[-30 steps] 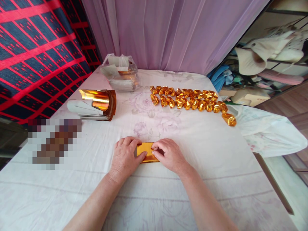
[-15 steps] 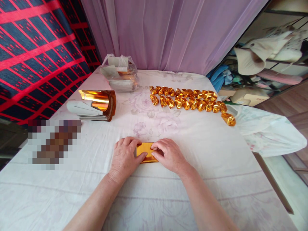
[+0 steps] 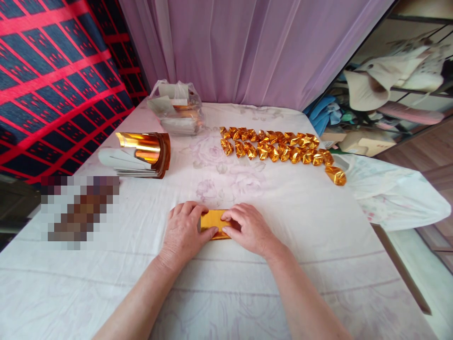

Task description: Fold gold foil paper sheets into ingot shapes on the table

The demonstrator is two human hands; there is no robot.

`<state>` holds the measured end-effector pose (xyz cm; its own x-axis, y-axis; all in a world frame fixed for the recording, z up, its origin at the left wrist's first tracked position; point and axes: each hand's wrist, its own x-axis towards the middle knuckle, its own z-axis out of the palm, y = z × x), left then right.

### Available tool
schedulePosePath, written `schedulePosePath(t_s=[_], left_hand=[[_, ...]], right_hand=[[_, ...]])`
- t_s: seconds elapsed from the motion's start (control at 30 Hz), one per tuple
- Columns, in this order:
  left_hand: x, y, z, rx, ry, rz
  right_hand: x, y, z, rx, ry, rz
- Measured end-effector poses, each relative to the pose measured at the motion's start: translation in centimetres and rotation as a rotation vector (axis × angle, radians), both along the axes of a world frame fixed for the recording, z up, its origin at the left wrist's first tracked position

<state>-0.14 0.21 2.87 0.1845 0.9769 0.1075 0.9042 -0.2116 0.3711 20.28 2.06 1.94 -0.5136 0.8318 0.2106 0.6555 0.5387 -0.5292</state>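
A folded strip of gold foil paper lies flat on the flowered tablecloth, right in front of me. My left hand grips its left end, with the thumb along the near edge and the fingers at the far side. My right hand covers the right end, its thumb and fingertips pinching the foil. The two thumbs are close together near the fold. A grey patch of the paper's back shows beside my left fingers.
Folded gold foil pieces stand in two rows behind my right hand. Left of centre sits a curled stack of foil sheets, with a clear plastic bag of papers behind it. A white bag hangs at the right table edge.
My thumbs have shifted slightly and are closer together on the near edge of the foil paper. Everything else stays in place.
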Motion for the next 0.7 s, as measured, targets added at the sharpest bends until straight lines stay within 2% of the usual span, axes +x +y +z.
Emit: schedulePosePath(t_s=[0.7], left_hand=[[0.00, -0.04, -0.02, 0.016, 0.013, -0.006]], right_hand=[[0.35, 0.02, 0.31, -0.071, 0.009, 0.034]])
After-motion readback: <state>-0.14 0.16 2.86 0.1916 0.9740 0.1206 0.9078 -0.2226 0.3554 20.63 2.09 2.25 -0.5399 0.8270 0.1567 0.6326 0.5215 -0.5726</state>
